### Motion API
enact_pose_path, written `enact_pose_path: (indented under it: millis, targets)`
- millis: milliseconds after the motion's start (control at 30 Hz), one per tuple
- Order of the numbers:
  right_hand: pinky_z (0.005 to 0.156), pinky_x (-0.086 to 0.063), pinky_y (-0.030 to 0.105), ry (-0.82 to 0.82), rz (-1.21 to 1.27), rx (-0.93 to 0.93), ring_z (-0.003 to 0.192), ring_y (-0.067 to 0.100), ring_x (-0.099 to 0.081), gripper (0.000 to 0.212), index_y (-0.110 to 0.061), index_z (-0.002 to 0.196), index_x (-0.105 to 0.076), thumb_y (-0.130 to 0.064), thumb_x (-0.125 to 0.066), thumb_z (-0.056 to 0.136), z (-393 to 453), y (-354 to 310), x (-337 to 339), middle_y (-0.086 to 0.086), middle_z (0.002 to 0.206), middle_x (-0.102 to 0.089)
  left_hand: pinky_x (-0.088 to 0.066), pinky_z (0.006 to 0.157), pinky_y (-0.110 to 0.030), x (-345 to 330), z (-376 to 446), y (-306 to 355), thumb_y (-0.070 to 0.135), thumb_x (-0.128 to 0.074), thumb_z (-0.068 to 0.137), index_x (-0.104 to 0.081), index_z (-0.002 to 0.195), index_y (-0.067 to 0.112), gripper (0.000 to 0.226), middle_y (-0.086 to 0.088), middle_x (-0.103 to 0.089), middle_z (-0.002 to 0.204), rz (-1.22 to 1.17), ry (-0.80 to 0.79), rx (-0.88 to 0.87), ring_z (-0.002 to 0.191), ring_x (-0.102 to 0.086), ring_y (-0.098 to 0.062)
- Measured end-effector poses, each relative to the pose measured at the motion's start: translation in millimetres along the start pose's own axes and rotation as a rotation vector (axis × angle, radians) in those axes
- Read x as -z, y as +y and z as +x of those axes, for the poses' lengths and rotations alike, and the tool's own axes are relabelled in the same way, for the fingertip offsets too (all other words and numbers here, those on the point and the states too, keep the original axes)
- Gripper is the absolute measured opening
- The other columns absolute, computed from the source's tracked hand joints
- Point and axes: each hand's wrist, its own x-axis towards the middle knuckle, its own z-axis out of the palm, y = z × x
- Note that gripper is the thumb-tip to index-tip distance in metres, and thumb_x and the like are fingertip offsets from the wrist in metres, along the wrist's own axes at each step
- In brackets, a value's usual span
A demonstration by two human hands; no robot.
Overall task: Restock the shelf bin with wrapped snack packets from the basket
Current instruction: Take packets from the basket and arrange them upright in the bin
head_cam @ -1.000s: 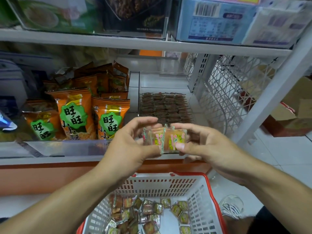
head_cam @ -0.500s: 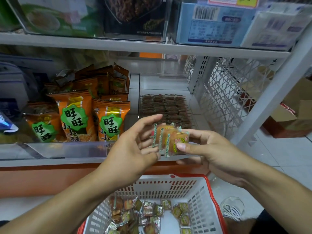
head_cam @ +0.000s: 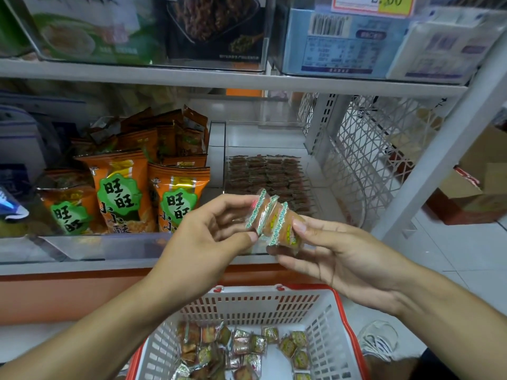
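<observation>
Both my hands hold a small stack of wrapped snack packets (head_cam: 271, 222) in clear wrappers with green-white crimped edges, in front of the shelf. My left hand (head_cam: 211, 237) pinches the stack's left end between thumb and fingers. My right hand (head_cam: 334, 250) grips the right end, thumb on top. Behind the stack stands the clear shelf bin (head_cam: 263, 138), with rows of brown packets (head_cam: 263, 174) laid flat on its floor. Below my arms the white basket with a red rim (head_cam: 274, 305) holds several loose packets (head_cam: 241, 349).
Orange snack bags (head_cam: 123, 193) fill the clear bin to the left. A white lattice side panel (head_cam: 365, 160) and a slanted shelf post (head_cam: 439, 149) bound the shelf at the right. The upper shelf (head_cam: 219, 78) carries boxed goods. A shoe (head_cam: 381, 338) is on the tiled floor.
The packets have turned from facing me flat to standing on edge as a fanned stack. Both hands have shifted slightly right and lower with them.
</observation>
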Motion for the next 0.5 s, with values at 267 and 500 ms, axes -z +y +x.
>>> enact_pose_path:
  millis: [267, 500]
  targets:
    - [0.081, -0.062, 0.034, 0.126, -0.06, 0.14, 0.1, 0.026, -0.073, 0.052, -0.002, 0.128, -0.057, -0.012, -0.074, 0.081, 6.7, 7.4, -5.6, 0.016, 0.118, -0.072, -0.053, 0.089, -0.021, -22.1, -1.8, -8.3, 0.033, -0.059, 0.1, -0.07, 0.109, 0.037, 0.015, 0.016, -0.076, 0.11, 0.088, 0.085, 0.129, 0.106, -0.069, 0.0]
    - [0.075, -0.06, 0.027, 0.296, -0.402, 0.358, 0.091, 0.023, -0.075, 0.059, -0.013, 0.12, -0.064, -0.015, -0.085, 0.065, 10.8, 1.6, -5.8, 0.011, 0.11, -0.075, -0.025, 0.109, -0.006, -35.0, 6.4, -13.1, 0.071, -0.034, 0.097, -0.023, 0.161, 0.033, 0.074, 0.028, -0.032, 0.156, 0.246, -0.199, 0.146, 0.141, -0.033, 0.009]
